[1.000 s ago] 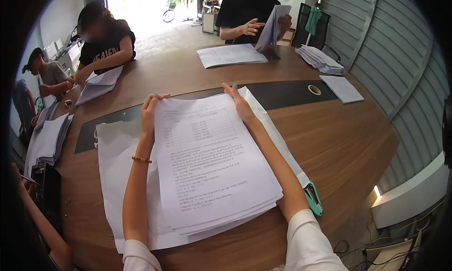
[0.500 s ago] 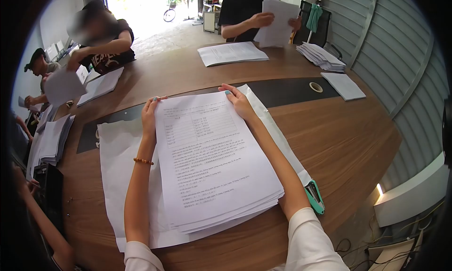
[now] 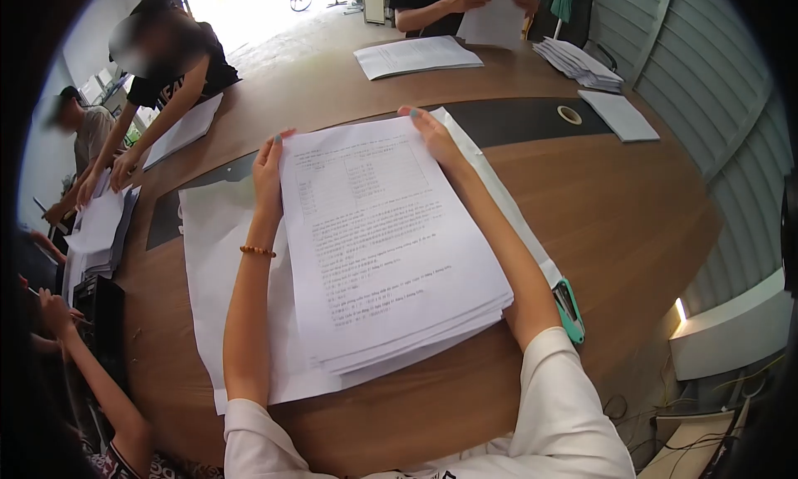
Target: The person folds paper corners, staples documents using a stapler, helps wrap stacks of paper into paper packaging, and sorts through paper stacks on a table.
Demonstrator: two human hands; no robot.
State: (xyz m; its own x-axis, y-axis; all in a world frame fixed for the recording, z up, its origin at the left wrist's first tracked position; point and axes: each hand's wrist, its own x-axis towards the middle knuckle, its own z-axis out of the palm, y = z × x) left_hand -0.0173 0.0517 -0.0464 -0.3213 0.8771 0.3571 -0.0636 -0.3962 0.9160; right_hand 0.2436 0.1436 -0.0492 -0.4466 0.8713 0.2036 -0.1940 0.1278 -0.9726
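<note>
A stack of printed sheets (image 3: 374, 229) lies in front of me, its lower edges slightly fanned. My left hand (image 3: 268, 167) grips the stack's upper left corner, and a beaded bracelet circles that wrist. At the upper right corner my right hand (image 3: 434, 138) holds the same stack, fingers along its edge. Beneath the stack is a large white sheet (image 3: 216, 271), spread on the brown table (image 3: 615, 204). A teal stapler (image 3: 569, 311) rests beside my right forearm.
A tape roll (image 3: 569, 115) lies on the dark strip, near a paper pile (image 3: 619, 116). Across the table, a person holds papers (image 3: 495, 13). Another person at the left reaches to a paper stack (image 3: 100, 225). A black box (image 3: 100, 325) stands at the left edge.
The view has tilted down, so the table appears higher. My hands keep holding the stack. The person at the left has lowered their arms to the papers, and no longer holds a lifted sheet.
</note>
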